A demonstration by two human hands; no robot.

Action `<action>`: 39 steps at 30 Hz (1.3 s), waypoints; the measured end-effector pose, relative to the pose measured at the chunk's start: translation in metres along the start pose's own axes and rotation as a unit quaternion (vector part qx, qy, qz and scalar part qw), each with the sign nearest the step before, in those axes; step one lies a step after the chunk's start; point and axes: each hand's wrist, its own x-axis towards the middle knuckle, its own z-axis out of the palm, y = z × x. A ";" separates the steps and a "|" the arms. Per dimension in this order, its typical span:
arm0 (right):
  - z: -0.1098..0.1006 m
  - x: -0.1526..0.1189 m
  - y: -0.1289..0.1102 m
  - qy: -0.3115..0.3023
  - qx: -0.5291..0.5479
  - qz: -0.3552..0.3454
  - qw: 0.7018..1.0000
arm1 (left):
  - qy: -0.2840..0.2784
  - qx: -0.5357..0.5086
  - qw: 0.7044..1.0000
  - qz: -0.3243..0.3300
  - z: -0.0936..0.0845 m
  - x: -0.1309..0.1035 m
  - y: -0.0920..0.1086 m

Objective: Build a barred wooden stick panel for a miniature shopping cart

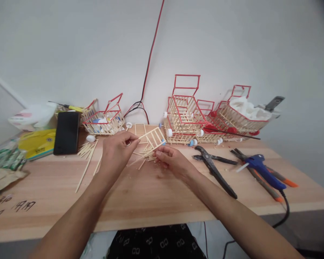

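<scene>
Between my hands is a small rectangular frame point(157, 137) of thin wooden sticks with crossbars, tilted above the table. My left hand point(116, 149) pinches its left end between thumb and fingers. At its lower right edge, the closed fingers of my right hand point(171, 160) grip the frame; their tips are partly hidden. A loose heap of short sticks point(142, 163) lies just beneath. Behind it, another flat stick frame point(140, 128) rests near the wall.
Stick-built carts with red trim point(187, 115) line the wall at right, another cart point(105, 124) at left. Pliers point(214, 169) and a blue glue gun point(261, 171) lie to the right. A phone point(67, 133), a yellow packet point(41, 144) and longer sticks point(86, 167) are at left.
</scene>
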 end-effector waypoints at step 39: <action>0.002 -0.002 -0.003 0.026 0.068 0.001 0.997 | -0.015 -0.028 0.999 0.039 0.010 -0.002 0.000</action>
